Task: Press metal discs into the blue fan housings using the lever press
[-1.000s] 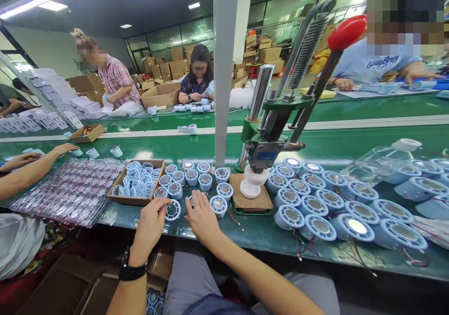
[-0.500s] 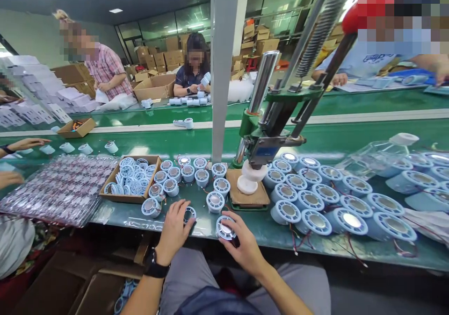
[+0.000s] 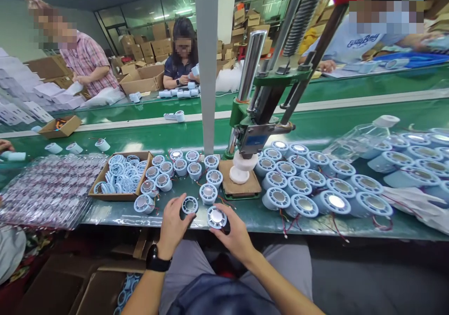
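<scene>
My left hand [image 3: 173, 224] has its thumb and index finger curled round the left side of a light-blue slotted ring [image 3: 190, 198], whose dark middle looks open. To its right, my right hand [image 3: 234, 233] grips a light-blue round housing [image 3: 216, 217] with a shiny metal disc in its top. That housing is at the table's front edge, fingers round its right side. Just behind stand similar housings [image 3: 208, 194] with thin wires. A hand press [image 3: 257, 139] with a white round pusher rises behind my right hand, over a white round seat [image 3: 239, 175] on a brown board.
A cardboard box [image 3: 149, 177] of loose rings is at left, beside a plastic-wrapped stack of trays [image 3: 45, 189]. Many housings [image 3: 304, 205] fill the right, near a clear bottle [image 3: 361, 139]. A grey post [image 3: 207, 72] stands behind. Co-workers sit or stand across the green belt [image 3: 157, 135].
The view has shifted, so things sit further left. My left fingers have moved off the ring's top to its side, uncovering more of it. My right hand still grips the housing.
</scene>
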The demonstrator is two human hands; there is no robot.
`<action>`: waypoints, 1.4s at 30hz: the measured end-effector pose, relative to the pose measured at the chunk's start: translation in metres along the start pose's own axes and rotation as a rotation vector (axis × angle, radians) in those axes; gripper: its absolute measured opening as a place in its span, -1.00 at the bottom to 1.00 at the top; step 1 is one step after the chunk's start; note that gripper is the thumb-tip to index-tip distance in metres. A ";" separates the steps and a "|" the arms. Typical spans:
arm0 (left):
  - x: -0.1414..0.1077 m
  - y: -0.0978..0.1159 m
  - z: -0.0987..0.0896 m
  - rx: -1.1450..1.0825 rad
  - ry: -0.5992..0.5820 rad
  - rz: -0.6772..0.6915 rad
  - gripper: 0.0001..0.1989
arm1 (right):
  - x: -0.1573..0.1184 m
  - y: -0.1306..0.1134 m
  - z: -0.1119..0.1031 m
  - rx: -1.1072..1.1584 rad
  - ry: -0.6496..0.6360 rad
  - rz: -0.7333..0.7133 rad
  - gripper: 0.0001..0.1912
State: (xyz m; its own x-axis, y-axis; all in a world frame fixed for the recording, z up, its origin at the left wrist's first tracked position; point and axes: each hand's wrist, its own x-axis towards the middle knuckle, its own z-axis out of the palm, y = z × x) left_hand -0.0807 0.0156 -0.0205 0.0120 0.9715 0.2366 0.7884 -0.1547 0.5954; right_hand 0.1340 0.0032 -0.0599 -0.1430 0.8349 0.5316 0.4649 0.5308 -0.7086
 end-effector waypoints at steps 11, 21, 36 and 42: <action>-0.023 0.054 0.021 -0.077 0.048 0.058 -0.11 | 0.001 -0.012 0.036 -0.020 0.187 0.057 -0.32; -0.026 0.055 0.036 -0.202 0.094 0.047 -0.43 | 0.011 -0.016 0.004 -0.107 -0.167 -0.007 -0.37; 0.081 0.113 0.016 -0.365 -0.112 0.047 -0.48 | 0.341 -0.113 -0.258 -0.288 0.481 -0.093 -0.68; 0.142 0.133 0.070 -0.606 -0.234 0.143 -0.49 | 0.343 -0.089 -0.242 -0.106 0.548 -0.196 -0.72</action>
State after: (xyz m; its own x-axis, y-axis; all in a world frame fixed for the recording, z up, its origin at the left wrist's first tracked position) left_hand 0.0687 0.1451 0.0383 0.2775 0.9368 0.2130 0.2844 -0.2919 0.9132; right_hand 0.2549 0.2067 0.2980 0.2237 0.5104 0.8303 0.5641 0.6269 -0.5374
